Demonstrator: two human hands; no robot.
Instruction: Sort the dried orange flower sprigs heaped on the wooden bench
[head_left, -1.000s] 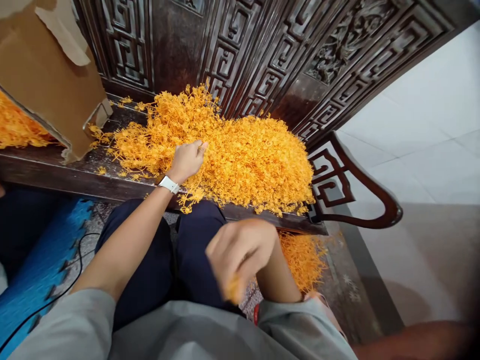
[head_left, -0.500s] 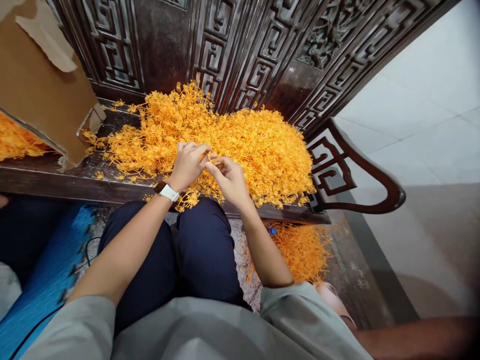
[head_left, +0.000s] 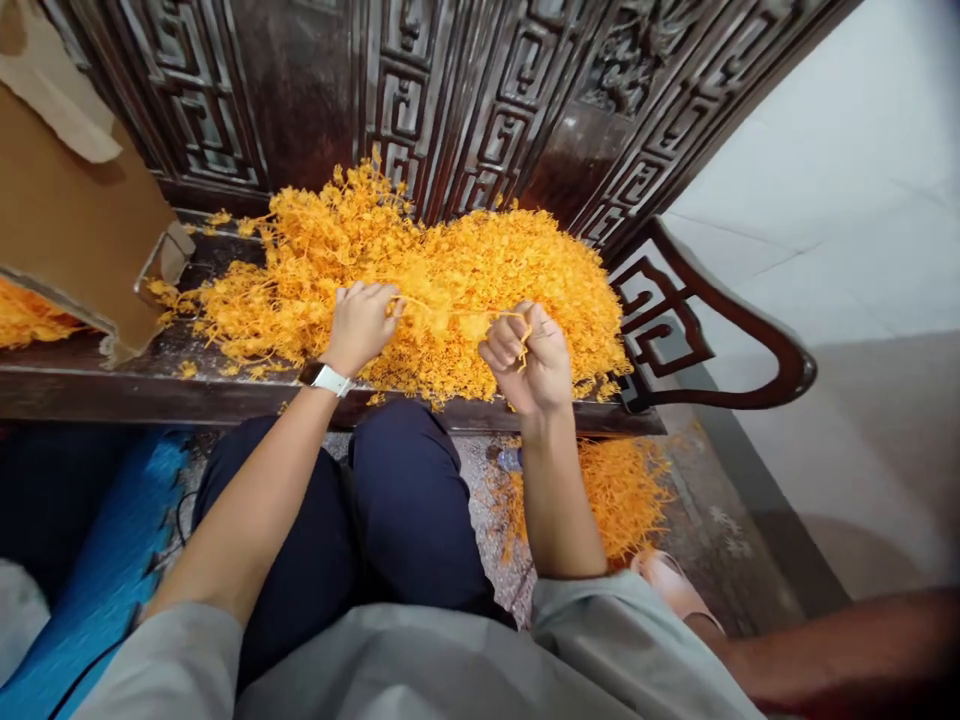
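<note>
Over a big heap of orange plastic sprigs (head_left: pixel 555 280), I hold both hands apart. My left hand (head_left: pixel 364 325), with a white-strapped watch (head_left: pixel 326 378) on its wrist, pinches one end of a thin orange plastic strand (head_left: pixel 491 314) between thumb and fingers. Curled into a loose fist, my right hand (head_left: pixel 534 358) grips the strand's other end, and a short piece dangles across its fingers. Between the hands the strand is stretched and smeared by motion, so its full shape cannot be made out.
The heap lies on a dark carved wooden bench (head_left: pixel 135 395) with a curved armrest (head_left: pixel 787 375) at right. A torn cardboard box (head_left: pixel 82 200) stands at left. Below the bench are more orange pieces (head_left: pixel 619 490) and a plastic bottle (head_left: pixel 510 459). Another person's foot (head_left: pixel 667 580) is at lower right.
My hands were together at the fingertips and are now apart. My right hand has moved right and closed into a fist, with the strand drawn between both hands.
</note>
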